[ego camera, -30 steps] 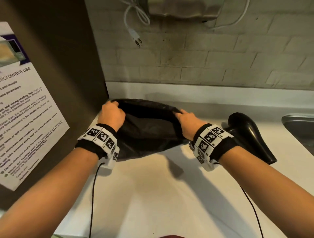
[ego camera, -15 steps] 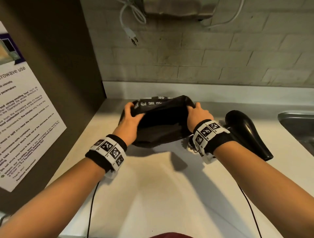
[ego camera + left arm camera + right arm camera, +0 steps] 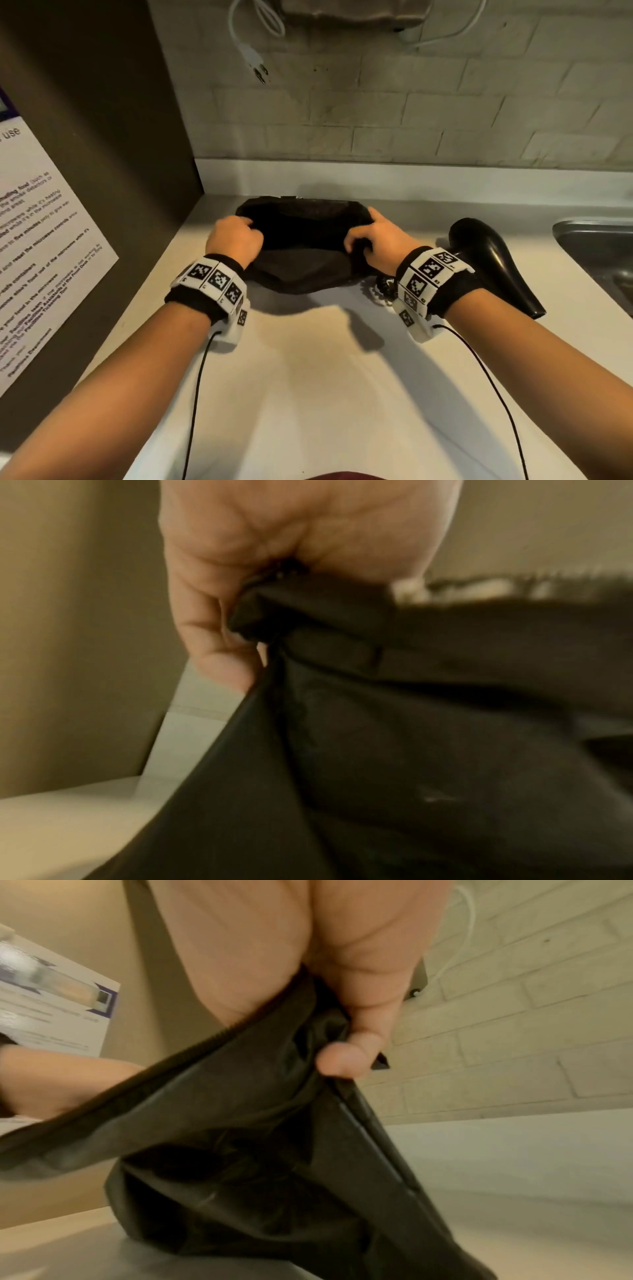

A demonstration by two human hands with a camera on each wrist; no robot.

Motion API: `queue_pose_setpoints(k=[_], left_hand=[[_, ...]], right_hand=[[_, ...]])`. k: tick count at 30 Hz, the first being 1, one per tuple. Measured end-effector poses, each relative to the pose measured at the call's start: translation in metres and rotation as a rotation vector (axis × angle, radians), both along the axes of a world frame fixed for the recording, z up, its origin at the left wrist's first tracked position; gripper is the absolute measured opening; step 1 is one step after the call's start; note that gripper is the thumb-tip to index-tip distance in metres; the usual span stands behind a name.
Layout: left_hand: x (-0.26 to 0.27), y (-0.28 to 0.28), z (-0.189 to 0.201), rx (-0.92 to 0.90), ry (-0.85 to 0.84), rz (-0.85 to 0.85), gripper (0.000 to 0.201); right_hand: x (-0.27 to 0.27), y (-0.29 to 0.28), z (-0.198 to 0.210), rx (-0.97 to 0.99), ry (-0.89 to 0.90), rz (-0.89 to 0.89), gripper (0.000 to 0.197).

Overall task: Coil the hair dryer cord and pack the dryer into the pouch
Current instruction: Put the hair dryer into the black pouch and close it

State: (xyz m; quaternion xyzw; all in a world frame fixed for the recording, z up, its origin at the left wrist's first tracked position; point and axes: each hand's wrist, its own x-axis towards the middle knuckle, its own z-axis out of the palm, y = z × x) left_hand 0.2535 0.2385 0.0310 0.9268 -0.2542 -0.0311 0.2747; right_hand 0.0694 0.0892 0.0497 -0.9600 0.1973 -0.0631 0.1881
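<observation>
Hair dryer (image 3: 493,263): handle and cord hidden behind the right hand (image 3: 380,240) and its wristband. Pouch (image 3: 301,246): interior too dark to read; left end covered by the left hand (image 3: 234,240). Sink (image 3: 603,246), right of the dryer: cut off by the edge. Left wrist view: blurred.

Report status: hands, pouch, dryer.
Left hand and right hand grip pouch rim, mouth spread. Dryer outside, on counter. Nothing blocking.

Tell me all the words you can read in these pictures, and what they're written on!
"use": heading on the white poster on the left panel.
"five minutes": bold words in the poster's text.
The poster's other lines are too small and slanted to read surely.
Wristband squares: patterns, tiny characters unreadable.
Pouch, hair dryer: no readable text.
</observation>
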Motion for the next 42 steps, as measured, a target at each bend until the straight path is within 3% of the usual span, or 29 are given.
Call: queue_pose_setpoints(k=[2, 5, 9, 13, 15, 17, 21, 23, 26, 31, 35, 39, 42], left_hand=[[0.003, -0.007, 0.002, 0.013, -0.04, 0.052, 0.037], [0.001, -0.012, -0.001, 0.139, -0.101, -0.031, 0.036], [-0.011, -0.007, -0.014, 0.361, -0.102, -0.146, 0.023], [-0.015, -0.002, -0.024, 0.466, -0.122, -0.301, 0.043], [-0.011, -0.001, -0.025, 0.422, -0.117, -0.435, 0.057], [-0.007, -0.001, -0.02, 0.347, -0.06, -0.515, 0.056], [-0.006, -0.001, -0.013, 0.258, -0.04, -0.28, 0.045], [-0.006, -0.001, -0.012, 0.256, -0.083, -0.188, 0.042], [-0.004, -0.001, -0.015, 0.349, -0.136, -0.181, 0.04], [-0.008, 0.0, -0.018, 0.496, -0.075, -0.168, 0.047], [-0.009, -0.002, -0.018, 0.467, 0.032, -0.218, 0.054], [-0.007, -0.005, -0.015, 0.333, 0.065, -0.178, 0.048], [-0.004, -0.008, -0.017, 0.315, 0.085, -0.123, 0.049]], right_hand=[[-0.001, 0.007, 0.001, -0.019, 0.109, -0.014, 0.046], [0.0, 0.013, -0.001, -0.067, 0.208, -0.11, 0.052], [0.001, 0.002, 0.002, -0.146, 0.236, -0.269, 0.039], [0.007, -0.01, -0.005, -0.094, 0.279, -0.373, 0.04], [0.009, -0.013, -0.011, -0.067, 0.272, -0.348, 0.044], [0.01, -0.015, -0.011, -0.042, 0.235, -0.295, 0.042], [0.011, -0.021, -0.011, 0.012, 0.059, -0.327, 0.028], [0.011, -0.02, -0.015, 0.003, 0.083, -0.267, 0.033], [0.01, -0.018, -0.023, -0.059, 0.212, -0.228, 0.046], [0.011, -0.019, -0.029, -0.139, 0.315, -0.276, 0.042], [0.008, -0.023, -0.028, -0.114, 0.341, -0.278, 0.055], [-0.005, -0.032, -0.013, 0.073, 0.166, -0.312, 0.047], [-0.018, -0.036, -0.006, 0.205, -0.213, -0.401, 0.019]])
